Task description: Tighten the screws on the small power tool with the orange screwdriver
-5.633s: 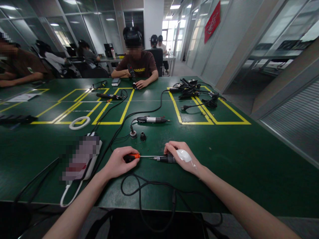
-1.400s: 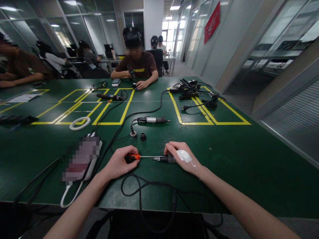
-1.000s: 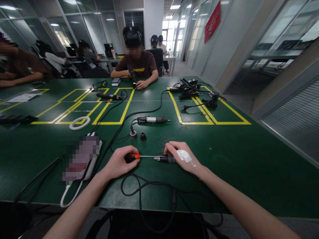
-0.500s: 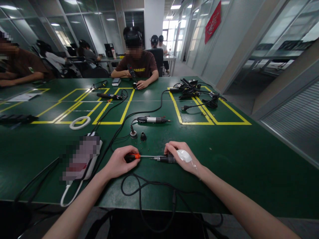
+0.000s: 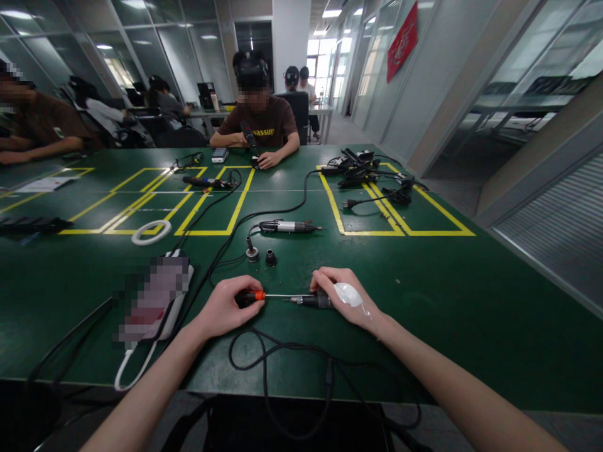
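My left hand (image 5: 234, 306) is closed around the black and orange handle of a screwdriver (image 5: 282, 295), whose thin shaft points right. My right hand (image 5: 343, 295), with a clear-and-white patch on its back, is closed on the dark body of an electric screwdriver (image 5: 311, 301). The metal nose of that tool points left, just below the screwdriver's shaft; whether they touch I cannot tell. Beyond my hands stand a metal-based part (image 5: 252, 253) and a small black cone-shaped cap (image 5: 270, 258). Tiny bits, too small to name, lie near them.
A second electric screwdriver (image 5: 287, 226) lies farther back. Black cable (image 5: 264, 351) loops in front of me. A white-edged device (image 5: 176, 307) with a cord sits left, near a tape roll (image 5: 151, 232). Tangled tools (image 5: 358, 169) lie back right. A co-worker (image 5: 257, 119) sits opposite.
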